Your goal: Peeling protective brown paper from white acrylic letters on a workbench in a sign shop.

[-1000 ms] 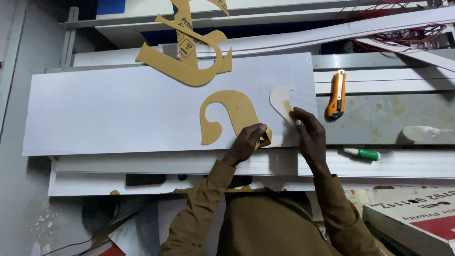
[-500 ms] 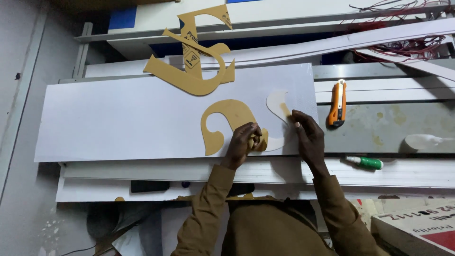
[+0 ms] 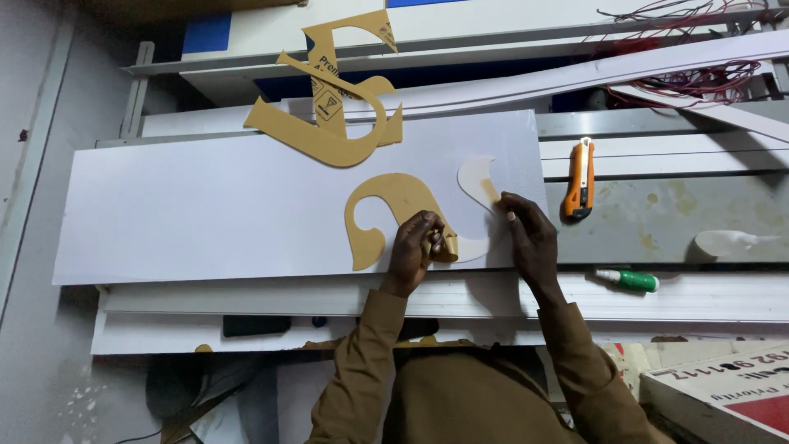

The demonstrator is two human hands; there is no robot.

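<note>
A curved letter-shaped cutout [image 3: 386,212] lies on a long white board [image 3: 205,210]. Tan protective film still covers its left part; its right part [image 3: 477,181] is bare and pale. My left hand [image 3: 415,247] grips the crumpled, peeled-back edge of the tan film at the cutout's lower middle. My right hand [image 3: 530,234] presses flat on the bare right end, fingers spread, holding it down. A second, larger tan letter cutout [image 3: 329,115] rests at the board's far edge.
An orange utility knife [image 3: 579,177] lies on the grey surface to the right. A green-capped tube [image 3: 629,279] is near the front right. A white scrap [image 3: 727,241] lies farther right, red wires [image 3: 699,78] at the back, a printed box [image 3: 723,395] at lower right.
My left hand has drawn the tan film further left off the cutout, baring more pale surface. My right hand stays pressed on the right end. The view has shifted slightly.
</note>
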